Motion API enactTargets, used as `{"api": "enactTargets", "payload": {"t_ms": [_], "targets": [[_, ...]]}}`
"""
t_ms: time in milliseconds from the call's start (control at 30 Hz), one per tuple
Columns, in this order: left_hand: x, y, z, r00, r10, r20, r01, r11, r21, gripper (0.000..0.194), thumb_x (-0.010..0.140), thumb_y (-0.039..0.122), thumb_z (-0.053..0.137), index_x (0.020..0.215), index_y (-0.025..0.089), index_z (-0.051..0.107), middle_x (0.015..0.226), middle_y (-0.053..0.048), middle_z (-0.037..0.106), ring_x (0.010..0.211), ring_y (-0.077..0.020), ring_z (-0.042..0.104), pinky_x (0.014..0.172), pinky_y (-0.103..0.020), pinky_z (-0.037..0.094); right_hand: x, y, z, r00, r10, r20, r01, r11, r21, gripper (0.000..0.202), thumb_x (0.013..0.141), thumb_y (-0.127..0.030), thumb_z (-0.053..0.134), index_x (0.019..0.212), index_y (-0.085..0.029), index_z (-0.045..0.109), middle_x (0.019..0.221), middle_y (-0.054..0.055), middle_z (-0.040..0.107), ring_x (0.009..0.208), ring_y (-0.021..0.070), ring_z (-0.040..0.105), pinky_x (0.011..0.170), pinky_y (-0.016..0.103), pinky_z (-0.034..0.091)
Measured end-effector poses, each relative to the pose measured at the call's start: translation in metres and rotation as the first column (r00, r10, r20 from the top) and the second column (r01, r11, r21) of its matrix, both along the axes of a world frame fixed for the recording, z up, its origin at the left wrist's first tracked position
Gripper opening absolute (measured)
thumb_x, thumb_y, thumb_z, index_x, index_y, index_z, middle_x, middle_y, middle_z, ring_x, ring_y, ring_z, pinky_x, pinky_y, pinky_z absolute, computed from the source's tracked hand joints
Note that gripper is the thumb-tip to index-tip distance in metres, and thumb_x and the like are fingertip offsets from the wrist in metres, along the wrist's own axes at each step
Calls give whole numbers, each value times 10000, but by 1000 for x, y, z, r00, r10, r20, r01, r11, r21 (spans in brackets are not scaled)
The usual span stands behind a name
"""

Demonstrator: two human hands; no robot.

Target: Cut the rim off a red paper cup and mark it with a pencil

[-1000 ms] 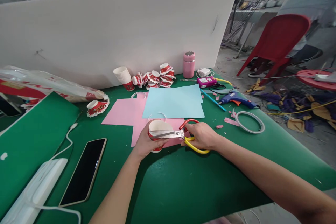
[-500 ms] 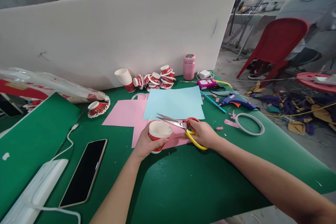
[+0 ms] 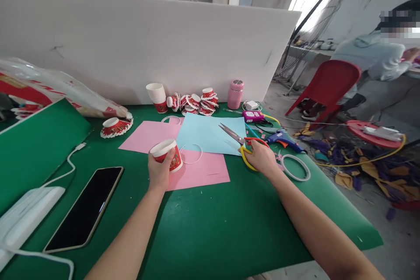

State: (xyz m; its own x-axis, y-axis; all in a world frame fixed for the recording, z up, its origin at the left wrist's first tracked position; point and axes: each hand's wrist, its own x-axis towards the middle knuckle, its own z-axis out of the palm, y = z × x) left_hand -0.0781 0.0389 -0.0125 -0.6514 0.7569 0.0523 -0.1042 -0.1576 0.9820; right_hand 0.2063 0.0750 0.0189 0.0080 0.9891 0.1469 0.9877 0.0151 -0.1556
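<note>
My left hand [image 3: 158, 174] is wrapped round a red patterned paper cup [image 3: 176, 160], its white open mouth tilted up. The cup is over the pink paper sheets [image 3: 205, 171]. A thin white curved strip [image 3: 201, 154] shows just right of the cup; whether it is joined to the cup I cannot tell. Farther right, my right hand [image 3: 262, 157] grips scissors [image 3: 232, 133] by their red and yellow handles. Their blades point up and left over the light blue sheet [image 3: 203, 129], apart from the cup.
Stacked paper cups [image 3: 156, 94] and several cut, fringed cups [image 3: 207, 103] line the white board [image 3: 131, 48]. A pink flask [image 3: 235, 96], blue glue gun [image 3: 284, 139] and tape roll [image 3: 306, 175] are rightward. A phone [image 3: 83, 210] lies left. A seated person [image 3: 364, 61] is beyond.
My hands have moved apart: the cup went left and the scissors right, away from the cup's rim. The curved white strip now shows more fully. The camera view has shifted.
</note>
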Motion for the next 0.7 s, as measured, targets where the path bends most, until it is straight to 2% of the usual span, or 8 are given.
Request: {"api": "enactTargets", "payload": {"t_ms": [133,200,267,300,400,533,633,700], "targets": [[4,-5,2,995,2,-96,-3,1000,-11,541,511,401,768,957,194,542,978,-60,611,900,-202,595,820,-366,468,1,1,-3,995,14,-94,-11,1000,27,299,755,-455,553,794,-161,588,701,69,627,661,208,580,513,259,328],[5,-7,4,992,-8,-126,6,1000,-16,531,521,397,765,957,188,545,983,-67,607,908,-206,587,825,-363,462,5,4,-2,917,17,-399,15,997,79,338,686,-505,610,664,-174,543,573,14,536,553,164,499,485,250,296],[4,-8,4,987,-14,-160,10,1000,-23,533,538,403,754,975,185,540,992,-75,602,912,-212,584,824,-368,463,14,8,2,603,49,-796,105,985,140,409,636,-575,619,609,-189,489,482,-50,397,454,111,375,443,233,257],[3,-8,3,982,-17,-188,12,1000,-29,541,548,411,746,993,187,535,1002,-78,599,920,-216,582,823,-373,465,20,10,6,324,102,-940,169,972,164,426,633,-599,606,620,-193,479,471,-70,348,425,93,321,423,224,242],[0,-7,-2,967,-10,-254,1,999,-36,566,558,426,734,1029,192,527,1031,-84,590,958,-234,575,838,-396,464,48,16,23,30,210,-977,292,933,209,511,755,-701,279,631,-218,391,485,-98,214,374,78,196,376,203,241],[-1,-6,-7,963,-6,-271,-9,999,-53,585,554,432,734,1048,199,526,1041,-87,588,972,-252,572,832,-420,472,84,12,38,-143,238,-961,367,914,172,510,832,-620,143,561,-212,285,493,-89,184,365,75,183,348,187,266],[-1,-6,-8,961,-5,-276,-7,999,-43,586,556,439,735,1050,201,527,1039,-88,589,970,-258,576,823,-428,480,100,-3,32,-301,285,-910,408,901,147,515,846,-612,142,582,-205,315,525,-80,211,379,75,209,338,178,287],[-1,-6,-8,958,-6,-286,-7,999,-45,588,559,440,735,1053,197,529,1042,-93,592,971,-260,578,828,-434,477,105,-17,22,-280,251,-927,399,908,125,511,857,-605,126,579,-209,290,529,-80,200,377,77,203,335,183,292]]}}
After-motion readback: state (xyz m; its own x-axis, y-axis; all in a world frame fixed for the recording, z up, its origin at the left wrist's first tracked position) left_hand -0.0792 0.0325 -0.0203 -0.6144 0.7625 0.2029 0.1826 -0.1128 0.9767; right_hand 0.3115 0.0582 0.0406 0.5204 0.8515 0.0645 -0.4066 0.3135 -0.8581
